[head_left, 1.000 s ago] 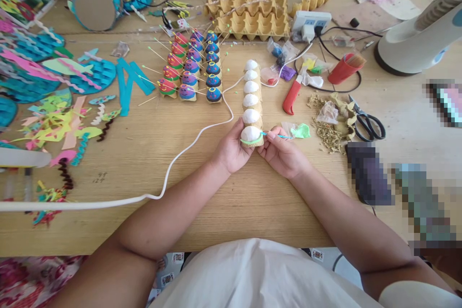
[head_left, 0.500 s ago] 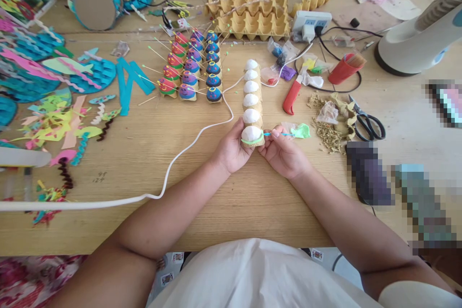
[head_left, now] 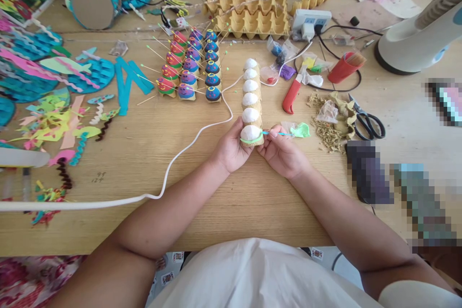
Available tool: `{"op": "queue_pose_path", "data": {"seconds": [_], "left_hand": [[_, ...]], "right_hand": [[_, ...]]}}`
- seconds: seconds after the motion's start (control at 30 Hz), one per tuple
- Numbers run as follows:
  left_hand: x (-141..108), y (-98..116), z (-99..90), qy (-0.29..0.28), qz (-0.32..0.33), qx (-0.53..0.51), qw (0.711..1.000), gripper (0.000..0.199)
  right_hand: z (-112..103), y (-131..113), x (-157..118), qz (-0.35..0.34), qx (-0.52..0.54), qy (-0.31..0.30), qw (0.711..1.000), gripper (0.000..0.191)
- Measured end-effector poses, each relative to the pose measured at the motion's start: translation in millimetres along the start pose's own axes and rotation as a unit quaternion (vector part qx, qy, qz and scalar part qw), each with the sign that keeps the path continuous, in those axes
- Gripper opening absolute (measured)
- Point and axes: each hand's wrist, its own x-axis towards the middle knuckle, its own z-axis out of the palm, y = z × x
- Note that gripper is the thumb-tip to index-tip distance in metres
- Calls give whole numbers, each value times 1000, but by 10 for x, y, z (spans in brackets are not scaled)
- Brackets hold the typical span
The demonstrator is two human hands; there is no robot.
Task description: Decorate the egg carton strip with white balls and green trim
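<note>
Head view: wooden surface (head_left: 202, 216), crowded along its far edge and left side. Egg-carton strip (head_left: 257, 110) lies at mid-surface, its length running from the near edge toward the far edge. Six white caps (head_left: 250, 100) in single file on top; a green band (head_left: 252, 142) goes round the near side of the closest one.

Left hand (head_left: 234, 147): grip closed on the strip's near end, thumb along its left side. Right hand (head_left: 283, 151): grip narrow, thumb and finger pinching a thin blue stick (head_left: 276, 133). Stick's tip is at the right side of the closest cap, by the band; whether it presses in, cannot tell.

Just beyond the right hand, toward the surface's right edge: green clay (head_left: 300, 130) beside clear wrap. Red-handled cutter (head_left: 291, 97) farther off; scissors (head_left: 368, 124) nearer the right edge, beside a torn carton piece (head_left: 344, 115).

Toward the far edge, left of the strip: three rows of painted carton bumps (head_left: 188, 77), red, purple and blue, thin pins sticking out. Behind these, bare egg trays (head_left: 252, 9). White cable (head_left: 195, 142) snakes from the left edge to the strip. Paper scraps (head_left: 57, 120) heap by the left edge.
</note>
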Motion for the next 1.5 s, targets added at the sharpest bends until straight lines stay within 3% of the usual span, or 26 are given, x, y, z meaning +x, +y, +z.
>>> {"op": "queue_pose_path", "data": {"seconds": [0.87,1.5], "left_hand": [[-39,4,46,6,-4,-17,1000,39],[-46,7,39,-3,-13,20,1000,44]], "right_hand": [[16,9,-6,1,-36,11,999,37],[19,-27,-25,18,-5,11,1000,37]]}}
